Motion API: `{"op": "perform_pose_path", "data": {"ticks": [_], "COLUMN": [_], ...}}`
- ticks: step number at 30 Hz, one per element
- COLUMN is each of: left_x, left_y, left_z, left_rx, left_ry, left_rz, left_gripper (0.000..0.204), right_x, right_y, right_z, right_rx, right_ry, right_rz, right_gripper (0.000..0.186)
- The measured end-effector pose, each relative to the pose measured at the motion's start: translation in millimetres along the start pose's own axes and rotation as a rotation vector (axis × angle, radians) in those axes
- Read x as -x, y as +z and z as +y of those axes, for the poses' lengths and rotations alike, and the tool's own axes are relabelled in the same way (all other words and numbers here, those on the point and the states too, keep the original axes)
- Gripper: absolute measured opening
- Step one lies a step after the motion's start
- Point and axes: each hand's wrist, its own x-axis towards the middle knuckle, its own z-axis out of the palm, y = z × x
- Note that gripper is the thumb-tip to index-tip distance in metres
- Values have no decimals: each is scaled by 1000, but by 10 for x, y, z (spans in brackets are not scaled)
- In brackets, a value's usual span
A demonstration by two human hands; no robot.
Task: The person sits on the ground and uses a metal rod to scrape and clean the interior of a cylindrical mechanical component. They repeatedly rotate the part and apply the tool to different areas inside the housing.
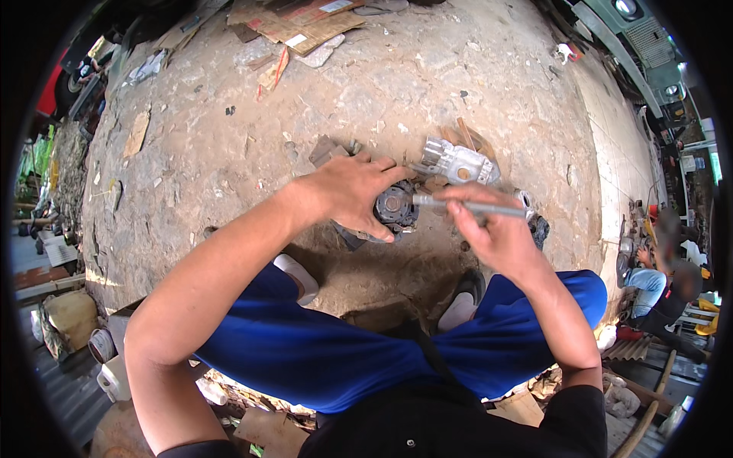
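My left hand point(347, 192) straddles a dark, round, greasy metal part point(393, 204), thumb on its near side and fingers over its far side. The part lies low on the ground between my feet. From the right, my right hand point(492, 233) grips a slim grey bar-like tool point(489, 208), its tip meeting or almost meeting the part's right edge. Motion blurs the tool, so its exact kind is unclear. Just beyond the right hand sits a silvery cast-metal housing point(460, 164). What lies under my left palm is hidden.
Rough, dusty concrete surrounds the work. Flattened cardboard point(301, 30) lies at the far side. A small metal cylinder point(522, 198) and a black crumpled piece point(539, 230) are to the right. Another person point(664, 290) sits at the right edge, near a parked green vehicle point(645, 42).
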Motion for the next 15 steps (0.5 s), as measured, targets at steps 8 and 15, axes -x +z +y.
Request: {"op": "perform_pose_path", "data": {"ticks": [8, 15], "left_x": [-160, -94], "left_y": [-109, -165], "left_z": [47, -7], "left_rx": [32, 0], "left_ry": [-13, -21], "left_rz": [-112, -111], "left_gripper": [106, 103], "right_x": [-59, -110], "right_y": [1, 79], "right_z": [4, 71], "right_rx": [66, 86], "right_ry": [-84, -194], "right_rz": [94, 95], "right_gripper": [16, 17]}}
